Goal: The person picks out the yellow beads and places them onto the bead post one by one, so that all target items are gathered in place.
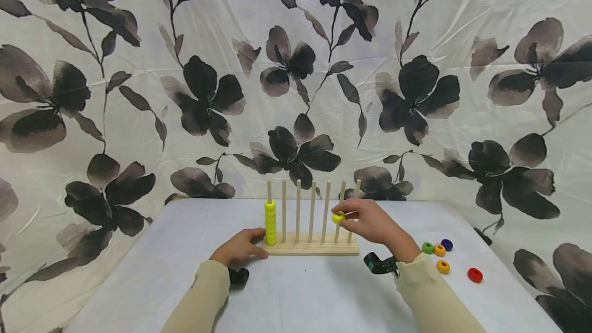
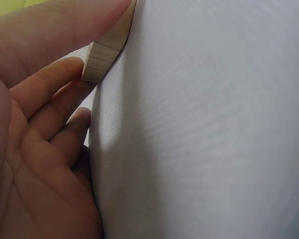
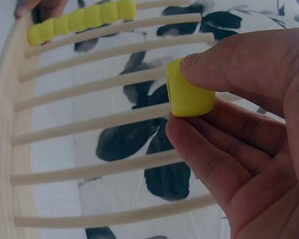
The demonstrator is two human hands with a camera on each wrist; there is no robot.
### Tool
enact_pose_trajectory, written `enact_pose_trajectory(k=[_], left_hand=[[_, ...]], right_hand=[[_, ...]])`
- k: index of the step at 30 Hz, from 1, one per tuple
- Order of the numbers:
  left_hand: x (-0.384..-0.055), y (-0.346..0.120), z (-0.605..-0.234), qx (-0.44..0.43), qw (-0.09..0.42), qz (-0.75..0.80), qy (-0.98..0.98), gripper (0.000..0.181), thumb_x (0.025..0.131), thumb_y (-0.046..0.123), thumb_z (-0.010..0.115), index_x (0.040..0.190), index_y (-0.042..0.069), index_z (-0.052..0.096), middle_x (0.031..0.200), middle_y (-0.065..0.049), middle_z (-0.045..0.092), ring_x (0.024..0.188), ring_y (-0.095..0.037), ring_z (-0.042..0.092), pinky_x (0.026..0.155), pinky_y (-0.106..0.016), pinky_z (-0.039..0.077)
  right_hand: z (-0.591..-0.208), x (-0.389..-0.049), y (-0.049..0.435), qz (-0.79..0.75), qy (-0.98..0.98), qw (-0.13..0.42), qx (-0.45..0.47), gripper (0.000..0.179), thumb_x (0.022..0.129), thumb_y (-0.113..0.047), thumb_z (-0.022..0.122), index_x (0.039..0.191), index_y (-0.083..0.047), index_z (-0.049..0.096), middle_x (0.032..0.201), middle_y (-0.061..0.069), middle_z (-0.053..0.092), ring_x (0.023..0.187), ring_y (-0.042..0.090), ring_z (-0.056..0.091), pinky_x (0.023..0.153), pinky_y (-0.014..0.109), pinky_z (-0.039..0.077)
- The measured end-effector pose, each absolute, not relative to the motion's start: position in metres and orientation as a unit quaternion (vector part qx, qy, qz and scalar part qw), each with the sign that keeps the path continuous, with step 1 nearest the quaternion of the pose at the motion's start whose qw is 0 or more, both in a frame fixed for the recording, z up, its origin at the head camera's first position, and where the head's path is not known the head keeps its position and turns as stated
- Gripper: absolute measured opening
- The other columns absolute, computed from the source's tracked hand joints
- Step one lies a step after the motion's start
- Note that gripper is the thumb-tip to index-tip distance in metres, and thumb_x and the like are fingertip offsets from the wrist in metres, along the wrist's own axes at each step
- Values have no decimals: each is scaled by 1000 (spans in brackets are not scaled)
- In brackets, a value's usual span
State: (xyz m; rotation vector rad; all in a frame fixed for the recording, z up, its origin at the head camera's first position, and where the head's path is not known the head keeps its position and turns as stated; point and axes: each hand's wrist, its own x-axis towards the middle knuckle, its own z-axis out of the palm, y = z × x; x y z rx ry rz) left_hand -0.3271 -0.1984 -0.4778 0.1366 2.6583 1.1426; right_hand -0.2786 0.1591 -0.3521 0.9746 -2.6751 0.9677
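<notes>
A wooden peg rack (image 1: 311,248) with several upright pegs stands on the white table. Its leftmost peg bears a stack of yellow beads (image 1: 270,222). At that end my left hand (image 1: 239,246) grips the base, the thumb (image 2: 50,37) along its front and the other fingers behind. My right hand (image 1: 370,220) pinches a single yellow bead (image 3: 189,92) between thumb and fingers, up among the right-hand pegs. Its hole side faces the base in the right wrist view, where the bead overlaps the middle pegs.
Loose beads lie on the table to the right: green (image 1: 427,247), dark blue (image 1: 446,244), two orange (image 1: 443,266) and red (image 1: 475,275). A floral cloth (image 1: 287,96) hangs behind the table. Both wrists wear black straps; the right one (image 1: 380,264) shows below the hand.
</notes>
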Motion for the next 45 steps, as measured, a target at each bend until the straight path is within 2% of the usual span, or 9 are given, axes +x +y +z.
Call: enact_pose_trajectory(k=[15,28,37,42,45], left_hand=[[-329,-200,-474,52,116,381,916,84,70,32,85,143,13,48,150,-11,46,143,-36,34,116,-60,25],[-336,-200,-482,57,110,384,915,87,69,33,86,143,12,48,148,-11,47,141,-36,37,115,-59,26],[-333,-200,-479,60,104,380,917,84,69,31,86,142,11,50,148,-13,47,141,-36,37,115,-58,27],[-328,-198,-477,55,109,380,917,83,70,31,86,142,12,49,149,-12,47,141,-36,36,115,-59,26],[-327,-198,-476,57,109,379,917,83,70,31,86,142,12,50,149,-12,47,141,-37,36,115,-60,26]], right_hand=[[-323,-285,126,327,-865,87,371,26,90,-13,67,116,-9,68,114,3,68,108,20,66,91,29,56],[-303,-291,96,321,-853,106,397,26,90,-16,68,116,-13,68,111,0,68,106,16,66,91,25,56],[-293,-296,78,317,-834,153,426,27,89,-14,70,115,-9,69,108,2,68,98,14,67,89,23,56],[-293,-298,71,322,-821,184,435,27,89,-14,69,115,-8,69,106,4,67,95,15,69,86,29,58],[-291,-298,66,327,-820,183,433,26,89,-14,69,115,-9,69,108,4,68,97,15,69,87,31,58]])
